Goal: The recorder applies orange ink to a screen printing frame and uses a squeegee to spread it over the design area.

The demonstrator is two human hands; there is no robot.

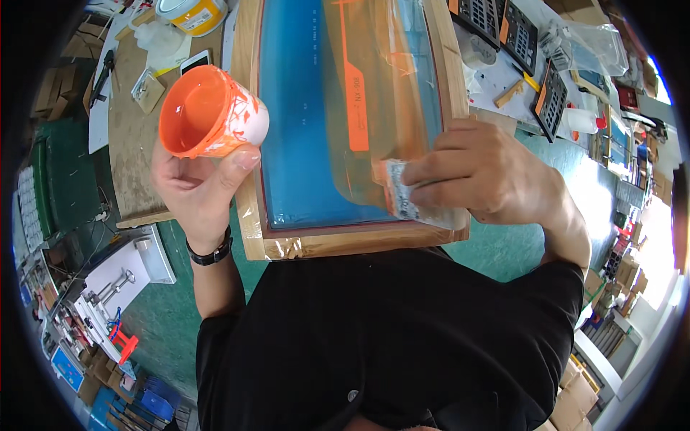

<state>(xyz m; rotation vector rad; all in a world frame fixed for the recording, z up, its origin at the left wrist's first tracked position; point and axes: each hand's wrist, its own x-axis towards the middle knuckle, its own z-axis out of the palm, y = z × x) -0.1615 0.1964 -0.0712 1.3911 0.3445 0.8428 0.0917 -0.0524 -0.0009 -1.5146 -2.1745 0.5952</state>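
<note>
My left hand [195, 188] is wrapped round the underside of a white cup [246, 123], tilted so that its mouth shows. Orange ink [192, 128] coats the inside and streaks the outer wall. Under my right hand [489, 172], a flat ink scraper [399, 189] is pinched between fingers and thumb, with orange ink along its left edge. The scraper is at the lower right of a blue screen-printing mesh [295, 161] set in a wooden frame [249, 79]. A translucent smear of orange ink covers the mesh's right half, around a bright orange narrow shape [356, 108].
A yellow and white tub [190, 16], a phone [195, 61] and a plastic bottle [157, 39] stand on the brown board at left. Right of the frame lie several black panels [550, 100], a clear plastic bag [593, 49] and a red-capped bottle [583, 121].
</note>
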